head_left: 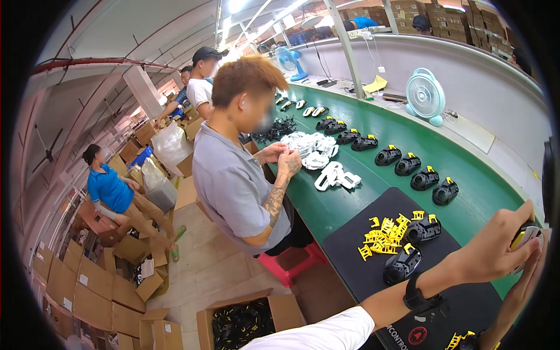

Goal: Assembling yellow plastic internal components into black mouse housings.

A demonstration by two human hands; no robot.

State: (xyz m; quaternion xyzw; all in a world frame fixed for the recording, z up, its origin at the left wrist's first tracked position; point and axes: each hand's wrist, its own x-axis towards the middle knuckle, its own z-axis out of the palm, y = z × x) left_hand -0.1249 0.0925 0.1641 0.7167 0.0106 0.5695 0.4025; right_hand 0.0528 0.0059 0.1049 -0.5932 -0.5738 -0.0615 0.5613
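Note:
At the far right, my left hand, with a black band at its wrist, grips a black housing with a yellow and pale edge. My right hand comes up from below at the picture's edge, its fingers against the underside of the same part. Much of that part is hidden by my fingers and cut by the rim. On the dark mat beneath my left forearm lie a pile of yellow plastic clips and two black housings, one at the back and one nearer.
A row of black housings with yellow tabs runs along the green table. A co-worker at left handles parts near white frames. A fan stands behind the table. On the floor, an open carton holds black parts.

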